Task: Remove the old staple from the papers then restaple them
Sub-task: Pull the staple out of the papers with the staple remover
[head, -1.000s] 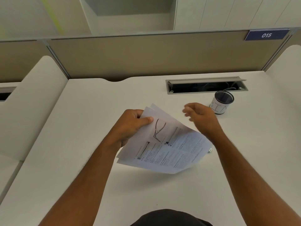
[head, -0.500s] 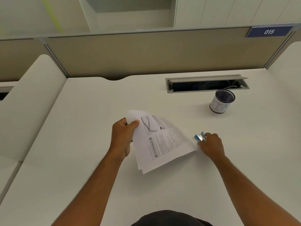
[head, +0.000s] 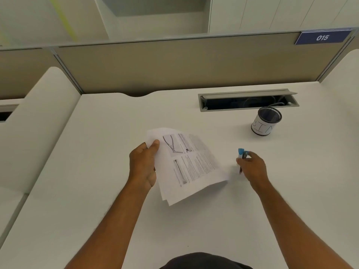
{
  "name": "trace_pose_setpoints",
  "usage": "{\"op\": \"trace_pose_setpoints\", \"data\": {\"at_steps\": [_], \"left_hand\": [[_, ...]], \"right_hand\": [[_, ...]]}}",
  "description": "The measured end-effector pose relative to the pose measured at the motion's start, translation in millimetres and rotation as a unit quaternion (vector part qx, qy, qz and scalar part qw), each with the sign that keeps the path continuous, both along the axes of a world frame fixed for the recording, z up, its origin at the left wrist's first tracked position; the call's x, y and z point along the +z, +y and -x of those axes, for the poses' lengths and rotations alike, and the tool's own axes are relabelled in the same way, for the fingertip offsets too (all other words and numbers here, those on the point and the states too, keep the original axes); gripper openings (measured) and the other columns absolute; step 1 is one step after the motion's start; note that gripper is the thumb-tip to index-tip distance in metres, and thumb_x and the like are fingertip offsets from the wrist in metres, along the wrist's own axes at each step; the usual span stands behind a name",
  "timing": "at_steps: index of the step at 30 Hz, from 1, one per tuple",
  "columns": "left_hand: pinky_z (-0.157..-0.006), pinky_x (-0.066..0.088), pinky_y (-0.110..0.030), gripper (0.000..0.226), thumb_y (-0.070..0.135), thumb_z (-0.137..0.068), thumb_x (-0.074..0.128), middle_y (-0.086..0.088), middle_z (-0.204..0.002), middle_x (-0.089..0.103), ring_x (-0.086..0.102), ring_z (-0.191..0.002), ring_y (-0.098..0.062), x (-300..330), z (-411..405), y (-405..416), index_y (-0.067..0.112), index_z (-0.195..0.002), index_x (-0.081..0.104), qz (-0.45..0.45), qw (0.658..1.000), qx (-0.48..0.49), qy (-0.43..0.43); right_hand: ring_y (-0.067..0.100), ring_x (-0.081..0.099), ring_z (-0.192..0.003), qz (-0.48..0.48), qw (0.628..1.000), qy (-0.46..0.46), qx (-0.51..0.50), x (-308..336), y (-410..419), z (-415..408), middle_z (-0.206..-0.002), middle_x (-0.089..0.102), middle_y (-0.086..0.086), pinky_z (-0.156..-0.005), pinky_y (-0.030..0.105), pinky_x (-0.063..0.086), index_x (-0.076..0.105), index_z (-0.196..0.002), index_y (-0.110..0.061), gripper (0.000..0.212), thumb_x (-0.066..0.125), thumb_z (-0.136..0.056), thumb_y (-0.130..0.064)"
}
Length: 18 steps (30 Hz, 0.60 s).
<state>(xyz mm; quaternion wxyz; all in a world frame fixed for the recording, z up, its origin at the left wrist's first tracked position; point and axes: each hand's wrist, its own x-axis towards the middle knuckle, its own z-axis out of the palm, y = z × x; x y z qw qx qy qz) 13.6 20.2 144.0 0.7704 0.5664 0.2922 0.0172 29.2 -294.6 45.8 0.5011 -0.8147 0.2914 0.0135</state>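
A small stack of printed papers [head: 191, 164] with text and diagrams is held just above the white desk, fanned slightly at the lower edge. My left hand [head: 142, 166] grips the stack at its left edge, thumb on top. To the right of the papers, my right hand [head: 252, 167] is closed around a small blue stapler [head: 241, 155], which stands nearly upright with its blue end up, a little apart from the papers' right corner. No staple can be made out on the sheets.
A black mesh cup with a white handwritten label [head: 265, 122] stands at the back right. Behind it an open cable tray [head: 248, 100] is set in the white desk [head: 97, 191]. A beige partition [head: 174, 65] closes the back.
My right hand dropped from above the papers to the desk and picked up the blue stapler, now lifted upright. My left hand turned the papers and lowered them slightly.
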Motion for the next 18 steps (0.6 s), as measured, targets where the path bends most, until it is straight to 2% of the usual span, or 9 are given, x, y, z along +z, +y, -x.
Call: {"op": "trace_pose_setpoints", "data": {"at_steps": [2, 3, 6, 8, 13, 18], "left_hand": [[-0.070, 0.062, -0.035, 0.010, 0.010, -0.089, 0.073, 0.001, -0.087, 0.081, 0.076, -0.080, -0.018, 2, 1, -3, 0.016, -0.083, 0.077, 0.065, 0.997, 0.039, -0.021], [-0.066, 0.062, -0.033, 0.010, 0.007, -0.090, 0.072, 0.002, -0.088, 0.081, 0.077, -0.079, -0.016, 4, 1, -4, 0.015, -0.086, 0.077, 0.094, 0.994, 0.054, -0.032], [-0.065, 0.062, -0.031, 0.016, 0.002, -0.090, 0.070, 0.000, -0.096, 0.081, 0.078, -0.084, -0.015, 6, 2, -8, 0.014, -0.098, 0.076, 0.146, 0.986, 0.071, -0.048], [-0.066, 0.063, -0.033, 0.019, -0.001, -0.089, 0.069, -0.003, -0.098, 0.081, 0.077, -0.089, -0.018, 8, 4, -13, 0.012, -0.102, 0.074, 0.167, 0.983, 0.067, -0.044], [-0.069, 0.064, -0.038, 0.025, 0.003, -0.089, 0.070, -0.011, -0.106, 0.080, 0.078, -0.088, -0.021, 11, 14, -26, 0.007, -0.114, 0.070, 0.212, 0.977, 0.031, -0.025], [-0.070, 0.063, -0.035, 0.028, 0.007, -0.092, 0.068, -0.012, -0.113, 0.078, 0.077, -0.094, -0.023, 18, 21, -34, 0.007, -0.119, 0.070, 0.216, 0.975, 0.004, -0.039]], "right_hand": [[0.022, 0.069, -0.078, -0.141, 0.988, -0.060, -0.038, 21, 6, -2, -0.090, 0.071, 0.006, -0.082, 0.039, 0.059, 0.061, -0.123, -0.012, 0.038, 0.070, -0.086, -0.015], [0.020, 0.070, -0.080, -0.220, 0.970, -0.088, -0.053, 32, 9, -2, -0.092, 0.071, 0.006, -0.084, 0.038, 0.059, 0.061, -0.123, -0.012, 0.038, 0.071, -0.086, -0.012], [0.019, 0.073, -0.083, -0.431, 0.890, -0.142, -0.050, 66, 25, 0, -0.087, 0.073, 0.006, -0.076, 0.032, 0.060, 0.061, -0.119, -0.009, 0.033, 0.070, -0.087, -0.008], [0.024, 0.075, -0.089, -0.508, 0.847, -0.148, -0.037, 81, 38, 4, -0.084, 0.077, 0.006, -0.077, 0.034, 0.060, 0.059, -0.118, -0.007, 0.029, 0.067, -0.090, -0.005], [0.036, 0.071, -0.103, -0.575, 0.806, -0.138, -0.001, 104, 72, 22, -0.099, 0.073, 0.018, -0.083, 0.039, 0.059, 0.061, -0.109, -0.002, 0.024, 0.070, -0.087, -0.002], [0.035, 0.073, -0.098, -0.545, 0.826, -0.141, 0.032, 124, 98, 36, -0.102, 0.076, 0.018, -0.083, 0.037, 0.060, 0.059, -0.119, -0.008, 0.035, 0.072, -0.086, -0.005]]}}
